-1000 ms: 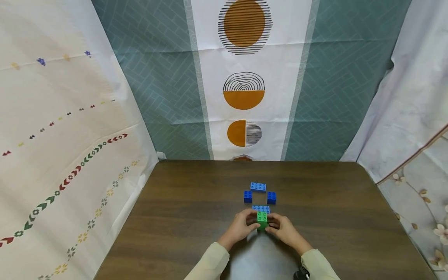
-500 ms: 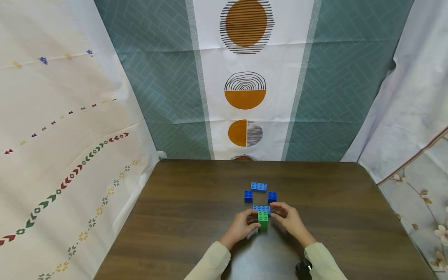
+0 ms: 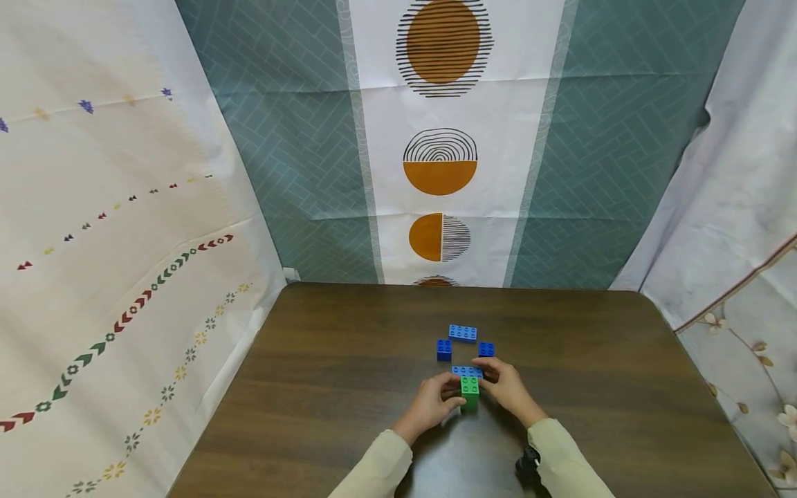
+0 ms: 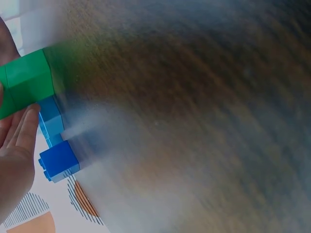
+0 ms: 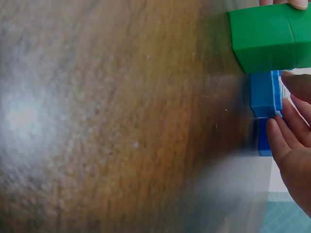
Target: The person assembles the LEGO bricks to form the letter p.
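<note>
Two stacked green toy bricks [image 3: 470, 394] stand upright on the table, and my left hand [image 3: 426, 406] holds them from the left, thumb in front and fingers behind. Directly behind them lies a light blue brick [image 3: 461, 371]. My right hand [image 3: 507, 391] pinches its right end, with the thumb [image 5: 296, 82] on the near side and the fingertips [image 5: 276, 128] on the far side. In the left wrist view a seam divides the green bricks [image 4: 30, 77]. The green stack hides part of the light blue brick's front.
Farther back lie a dark blue brick [image 3: 444, 350] on the left, another dark blue brick [image 3: 486, 349] on the right and a second light blue brick [image 3: 463, 333] behind both. The brown wooden table [image 3: 349, 346] ends at a patterned cloth [image 3: 442, 242]; more cloth hangs at both sides.
My right hand has left the green stack, moved right and away, then come back in to the light blue brick's right end. My left hand has stayed on the green stack.
</note>
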Demonstrator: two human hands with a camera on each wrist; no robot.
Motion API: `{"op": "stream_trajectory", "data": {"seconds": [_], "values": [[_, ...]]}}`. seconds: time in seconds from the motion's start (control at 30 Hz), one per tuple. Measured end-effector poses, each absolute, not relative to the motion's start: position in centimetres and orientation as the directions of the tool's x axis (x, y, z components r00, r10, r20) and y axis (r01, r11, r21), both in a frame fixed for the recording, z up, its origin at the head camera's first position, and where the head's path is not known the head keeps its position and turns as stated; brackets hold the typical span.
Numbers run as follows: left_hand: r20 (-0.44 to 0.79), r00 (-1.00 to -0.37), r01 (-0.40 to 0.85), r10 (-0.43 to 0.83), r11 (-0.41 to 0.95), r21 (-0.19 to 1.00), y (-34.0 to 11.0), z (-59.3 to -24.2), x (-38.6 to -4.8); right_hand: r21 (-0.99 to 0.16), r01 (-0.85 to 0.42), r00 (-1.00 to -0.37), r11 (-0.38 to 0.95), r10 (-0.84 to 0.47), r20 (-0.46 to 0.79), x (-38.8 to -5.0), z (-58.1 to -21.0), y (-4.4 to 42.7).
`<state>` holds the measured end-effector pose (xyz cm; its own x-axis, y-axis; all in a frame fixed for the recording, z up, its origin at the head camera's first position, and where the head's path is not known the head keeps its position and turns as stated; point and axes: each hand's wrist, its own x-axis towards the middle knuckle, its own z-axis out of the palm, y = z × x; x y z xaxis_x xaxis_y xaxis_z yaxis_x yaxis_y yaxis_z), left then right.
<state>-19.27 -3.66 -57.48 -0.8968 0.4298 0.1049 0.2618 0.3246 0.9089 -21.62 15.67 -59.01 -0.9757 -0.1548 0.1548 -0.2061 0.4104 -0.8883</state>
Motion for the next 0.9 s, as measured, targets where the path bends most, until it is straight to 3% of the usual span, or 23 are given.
{"op": "stream_trajectory", "data": {"seconds": [0.4,0.67,0.9], "values": [[0.106,-0.902,0.257,0.418,0.323,0.911,-3.49,-57.62,-19.30,-0.836,-0.161,-0.985,0.525,-0.132,0.107,-21.80,-59.88,15.44],[0.109,-0.909,0.246,0.402,0.307,0.919,-3.48,-57.67,-19.31,-0.826,-0.215,-0.976,0.521,-0.132,0.172,-21.67,-59.62,15.62],[0.088,-0.914,0.219,0.397,0.299,0.929,-3.57,-57.77,-19.33,-0.839,-0.206,-0.978,0.504,-0.139,0.156,-21.62,-59.24,16.19]]}}
